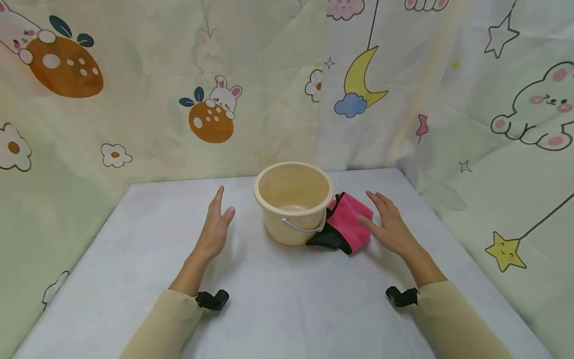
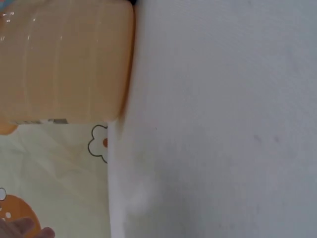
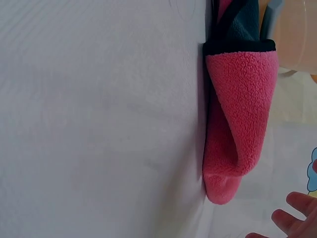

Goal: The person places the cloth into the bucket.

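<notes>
A cream plastic bucket (image 1: 287, 227) with a pale handle (image 1: 300, 228) stands upright near the back of the table, and its inside shows nothing in it. Against its right side lies a folded pink and black cloth (image 1: 352, 219), fuzzy on the pink face in the right wrist view. My left hand (image 1: 214, 229) is held out to the left of the bucket, apart from it, fingers straight and thumb raised. To the right of the cloth my right hand (image 1: 389, 227) hovers with fingers extended, its thumb overlapping the cloth's edge in the head view. Neither hand holds anything.
A white sheet covers the table (image 1: 269, 304). Printed curtains (image 1: 148, 99) with cartoon rabbits, flowers and stars hang behind and along both sides. Black wrist mounts (image 1: 213, 300) sit at the cuffs of both beige sleeves.
</notes>
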A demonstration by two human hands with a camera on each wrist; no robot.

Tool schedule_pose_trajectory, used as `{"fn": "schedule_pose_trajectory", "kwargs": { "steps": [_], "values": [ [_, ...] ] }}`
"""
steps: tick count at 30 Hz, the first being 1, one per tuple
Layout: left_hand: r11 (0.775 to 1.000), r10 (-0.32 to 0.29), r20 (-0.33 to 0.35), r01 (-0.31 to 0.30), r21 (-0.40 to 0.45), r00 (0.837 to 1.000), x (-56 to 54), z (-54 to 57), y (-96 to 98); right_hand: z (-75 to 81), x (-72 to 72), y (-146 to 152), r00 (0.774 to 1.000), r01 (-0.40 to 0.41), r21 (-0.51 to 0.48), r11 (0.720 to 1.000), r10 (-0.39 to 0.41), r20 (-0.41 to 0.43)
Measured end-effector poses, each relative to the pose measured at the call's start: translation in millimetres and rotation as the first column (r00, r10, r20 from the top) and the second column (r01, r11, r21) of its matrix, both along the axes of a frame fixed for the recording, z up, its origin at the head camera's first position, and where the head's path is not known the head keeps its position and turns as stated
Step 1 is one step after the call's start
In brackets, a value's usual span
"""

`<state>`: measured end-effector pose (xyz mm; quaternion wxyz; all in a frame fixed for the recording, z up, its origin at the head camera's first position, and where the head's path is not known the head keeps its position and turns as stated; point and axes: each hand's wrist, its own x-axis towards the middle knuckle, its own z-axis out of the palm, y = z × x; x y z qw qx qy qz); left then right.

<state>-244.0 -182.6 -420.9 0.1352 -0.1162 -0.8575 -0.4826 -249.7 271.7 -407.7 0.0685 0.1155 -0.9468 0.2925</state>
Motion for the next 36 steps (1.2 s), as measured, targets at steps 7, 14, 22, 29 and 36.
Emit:
{"fn": "schedule_pose_trajectory", "kwargs": {
  "steps": [7, 14, 22, 29, 36],
  "values": [
    [0.97, -0.063, 0.118, 0.033, 0.24, 0.991, -6.6, 4.9, 19.2, -4.2, -7.0, -7.1, 1.0, 0.005, 0.019, 1.0, -0.005, 0.029],
    [0.919, -0.134, 0.15, 0.066, 0.39, 0.98, -11.8, 10.2, 41.1, -12.6, -10.2, -13.9, 0.996, -0.018, 0.074, 0.997, 0.011, 0.085],
    [0.881, -0.168, 0.167, 0.072, 0.468, 0.971, -16.7, 13.8, 57.2, -13.9, -14.2, -23.8, 0.989, -0.044, 0.069, 0.997, 0.034, 0.146],
    [0.848, -0.21, 0.161, 0.098, 0.521, 0.964, -18.8, 15.3, 68.1, -21.5, -19.9, -33.4, 0.981, -0.112, 0.11, 0.988, 0.092, 0.172],
    [0.807, -0.23, 0.133, 0.112, 0.58, 0.964, -19.8, 11.7, 76.8, -23.8, -25.2, -38.9, 0.985, -0.148, 0.22, 0.964, 0.124, 0.118]
  ]
}}
